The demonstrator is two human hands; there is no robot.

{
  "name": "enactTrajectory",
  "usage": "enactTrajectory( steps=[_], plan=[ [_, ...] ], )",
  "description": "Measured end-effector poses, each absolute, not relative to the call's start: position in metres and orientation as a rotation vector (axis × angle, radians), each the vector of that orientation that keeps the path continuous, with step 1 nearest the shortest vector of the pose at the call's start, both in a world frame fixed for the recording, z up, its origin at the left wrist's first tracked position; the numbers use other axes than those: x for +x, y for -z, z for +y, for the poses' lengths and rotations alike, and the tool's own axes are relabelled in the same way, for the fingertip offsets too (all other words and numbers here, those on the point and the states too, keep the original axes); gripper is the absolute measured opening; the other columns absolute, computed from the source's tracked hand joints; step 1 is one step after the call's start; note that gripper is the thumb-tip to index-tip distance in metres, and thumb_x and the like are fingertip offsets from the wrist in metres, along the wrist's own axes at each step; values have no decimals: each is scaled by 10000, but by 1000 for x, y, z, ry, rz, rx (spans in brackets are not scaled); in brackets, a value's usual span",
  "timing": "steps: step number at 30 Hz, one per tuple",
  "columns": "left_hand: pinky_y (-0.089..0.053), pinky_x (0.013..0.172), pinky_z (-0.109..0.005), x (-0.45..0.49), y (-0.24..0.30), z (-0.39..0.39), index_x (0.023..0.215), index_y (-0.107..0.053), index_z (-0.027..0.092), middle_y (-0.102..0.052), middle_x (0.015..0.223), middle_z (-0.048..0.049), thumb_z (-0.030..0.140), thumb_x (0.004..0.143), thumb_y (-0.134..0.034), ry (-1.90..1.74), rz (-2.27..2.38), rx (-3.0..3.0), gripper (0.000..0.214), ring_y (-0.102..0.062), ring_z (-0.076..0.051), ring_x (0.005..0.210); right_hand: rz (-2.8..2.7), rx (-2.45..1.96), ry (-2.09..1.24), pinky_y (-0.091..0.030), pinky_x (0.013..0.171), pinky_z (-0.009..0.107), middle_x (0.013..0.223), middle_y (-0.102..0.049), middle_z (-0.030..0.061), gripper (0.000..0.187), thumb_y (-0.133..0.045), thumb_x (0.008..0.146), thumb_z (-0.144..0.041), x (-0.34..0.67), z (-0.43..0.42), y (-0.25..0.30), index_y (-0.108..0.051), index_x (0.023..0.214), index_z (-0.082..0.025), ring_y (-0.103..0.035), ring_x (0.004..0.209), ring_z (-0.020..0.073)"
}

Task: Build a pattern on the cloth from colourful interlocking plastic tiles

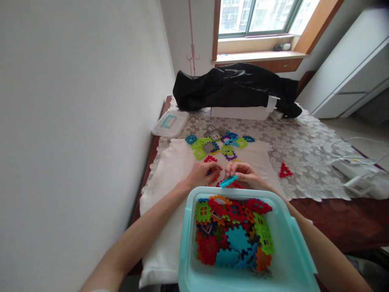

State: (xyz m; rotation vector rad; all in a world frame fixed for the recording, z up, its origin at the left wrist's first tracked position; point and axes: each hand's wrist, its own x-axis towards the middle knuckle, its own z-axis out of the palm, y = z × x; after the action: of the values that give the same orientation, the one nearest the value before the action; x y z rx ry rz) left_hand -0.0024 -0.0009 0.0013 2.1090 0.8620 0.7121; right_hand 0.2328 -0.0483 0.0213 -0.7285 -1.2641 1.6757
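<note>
My right hand [244, 174] pinches a light-blue toothed building piece [228, 181] between thumb and fingers, just beyond the far rim of a turquoise tub [291, 251]. To its left, my left hand [203, 174] is loosely curved with its fingers apart, over red and orange pieces [214, 176] on the white cloth. Its fingers partly cover those pieces, and I see nothing held in them. The tub holds a heap of interlocking plastic pieces, among them a blue square [238, 238], a red square [208, 249] and a green window piece [203, 211].
Beyond my hands, several green, blue, purple and grey pieces [209, 147] lie on the white cloth [165, 194]. A clear lid [170, 123] rests by the wall. A red triangle piece [285, 170] lies right, on the lace tablecloth [304, 142]. A black cover [234, 87] spans the back.
</note>
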Motion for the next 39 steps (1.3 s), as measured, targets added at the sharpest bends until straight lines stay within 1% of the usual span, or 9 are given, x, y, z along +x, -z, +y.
enactTrajectory(
  steps=[6, 11, 14, 19, 21, 25, 28, 32, 39],
  plan=[
    [-496, 773, -231, -2, -1, -1, 1080, -804, 170, -809, 1008, -53, 268, 1024, -636, -711, 867, 2125, 203, -706, -139, 821, -1333, -602, -1753, -515, 718, 279, 842, -611, 31, 445, -909, 766, -581, 236, -48, -22, -679, 760, -200, -583, 764, 154],
    [-486, 747, -230, -2, -2, -1, 1079, -804, 165, -807, 975, -49, 293, 1029, -633, -695, 880, 2128, 219, -693, -137, 795, -1300, -556, -1749, -535, 767, 313, 841, -571, 23, 425, -899, 785, -562, 238, -47, -17, -670, 753, -205, -560, 764, 154],
    [-480, 736, -226, -2, -2, 0, 1080, -805, 162, -806, 961, -49, 298, 1028, -631, -696, 889, 2123, 227, -689, -132, 783, -1313, -523, -1732, -537, 750, 310, 844, -554, 24, 417, -874, 816, -566, 240, -48, -18, -672, 756, -206, -554, 755, 149],
    [-470, 721, -220, -1, -2, 0, 1071, -807, 154, -803, 940, -49, 297, 1024, -642, -698, 880, 2120, 223, -679, -126, 762, -1277, -477, -1776, -538, 701, 263, 829, -584, 33, 396, -919, 771, -522, 239, -47, -22, -698, 740, -194, -589, 771, 147],
    [-464, 712, -217, -1, -2, -1, 1069, -807, 152, -800, 933, -45, 283, 1023, -641, -699, 876, 2117, 216, -671, -121, 752, -1250, -380, -1807, -544, 716, 246, 845, -627, 37, 327, -909, 806, -464, 238, -47, -20, -733, 802, -189, -618, 798, 141],
    [-469, 719, -217, -1, -2, -1, 1074, -809, 156, -808, 962, -45, 270, 1023, -643, -705, 861, 2109, 207, -678, -121, 762, -1188, -229, -1878, -559, 764, 243, 955, -719, 42, 185, -848, 898, -328, 239, -50, -13, -772, 1030, -225, -693, 879, 143],
    [-487, 747, -224, -1, -2, -2, 1078, -808, 163, -815, 987, -48, 274, 1023, -646, -703, 864, 2108, 204, -701, -133, 798, -1190, -250, -1932, -580, 811, 289, 961, -752, 49, 216, -828, 918, -314, 241, -54, -11, -765, 1110, -238, -728, 923, 179],
    [-501, 782, -229, -2, -2, -1, 1088, -806, 166, -818, 1009, -50, 278, 1023, -643, -702, 856, 2117, 208, -721, -143, 840, -1154, -253, -1953, -588, 830, 316, 953, -774, 61, 285, -822, 915, -405, 240, -55, -15, -774, 1134, -229, -745, 937, 207],
    [-492, 742, -220, -2, 0, 0, 1073, -808, 162, -799, 931, -46, 281, 1013, -636, -689, 855, 2127, 217, -698, -140, 796, -1187, -617, -1741, -516, 786, 236, 895, -764, 44, 244, -845, 901, -409, 233, -47, -17, -794, 1000, -192, -688, 823, 139]
  ],
)
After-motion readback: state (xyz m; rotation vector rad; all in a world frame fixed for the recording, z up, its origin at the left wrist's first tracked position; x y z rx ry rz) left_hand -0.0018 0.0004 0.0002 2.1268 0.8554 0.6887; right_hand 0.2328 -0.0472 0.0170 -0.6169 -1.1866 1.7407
